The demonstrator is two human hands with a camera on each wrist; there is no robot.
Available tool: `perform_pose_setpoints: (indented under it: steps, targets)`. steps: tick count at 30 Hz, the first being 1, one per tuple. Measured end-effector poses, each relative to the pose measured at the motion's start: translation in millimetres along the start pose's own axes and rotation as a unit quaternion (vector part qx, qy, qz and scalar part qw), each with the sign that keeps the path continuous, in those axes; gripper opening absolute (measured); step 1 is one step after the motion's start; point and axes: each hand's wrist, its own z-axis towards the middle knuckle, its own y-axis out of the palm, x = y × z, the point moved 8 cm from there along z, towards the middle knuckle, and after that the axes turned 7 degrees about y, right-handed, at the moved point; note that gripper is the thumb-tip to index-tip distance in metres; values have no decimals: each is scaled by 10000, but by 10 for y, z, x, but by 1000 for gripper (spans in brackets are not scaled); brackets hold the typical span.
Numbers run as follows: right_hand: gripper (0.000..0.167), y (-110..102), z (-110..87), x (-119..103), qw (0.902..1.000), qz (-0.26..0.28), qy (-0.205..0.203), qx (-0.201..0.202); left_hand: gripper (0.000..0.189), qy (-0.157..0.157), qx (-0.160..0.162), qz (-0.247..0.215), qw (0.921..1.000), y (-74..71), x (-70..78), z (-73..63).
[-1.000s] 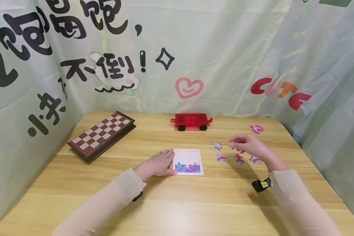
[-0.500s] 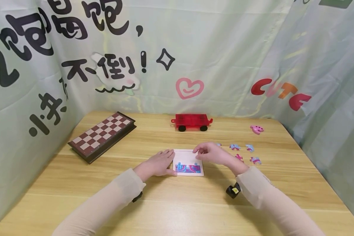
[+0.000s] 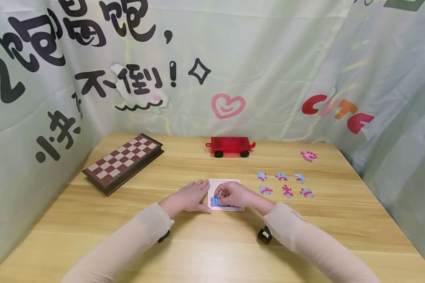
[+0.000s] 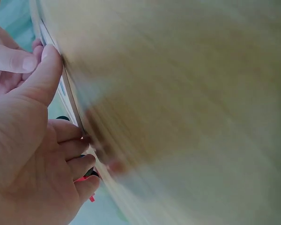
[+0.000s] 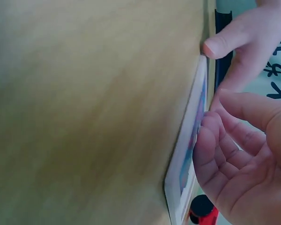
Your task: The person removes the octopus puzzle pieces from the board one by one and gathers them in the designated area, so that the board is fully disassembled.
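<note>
A small white-framed jigsaw tray (image 3: 225,182) lies on the wooden table, with a strip of blue and pink picture along its near edge. My left hand (image 3: 191,196) lies flat beside it, fingertips and thumb at its left edge. The right hand (image 3: 235,194) is over the tray, fingers bent down at the picture strip and hiding part of it. In the right wrist view, its thumb stands apart from the fingers (image 5: 206,140), with no loose piece visible between them. Several loose jigsaw pieces (image 3: 287,191) lie in two rows right of the tray.
A folded chessboard box (image 3: 122,161) stands at the left. Behind the tray is a red toy wagon (image 3: 230,145). A pink palette-shaped piece (image 3: 308,155) lies at the back right. Printed cloth (image 3: 269,70) hangs around the table's back and sides.
The right hand has moved left from above the loose pieces to the tray, then down to the picture strip. Loose pieces that it covered now show. The left hand has stayed in place.
</note>
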Motion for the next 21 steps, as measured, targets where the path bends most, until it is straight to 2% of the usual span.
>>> perform_pose_setpoints:
  steps: [2,12,21]
  targets:
    - [13,16,21,0,9999,-100,-38,54,90,-1,-5,63,10000,8,-4,3]
    - [16,33,57,58,9989,-239,372,175,89,-33,-26,145,9999,7,17,3]
    - [11,14,56,84,9978,369,502,212,88,-9,2,160,9999,-7,22,-3]
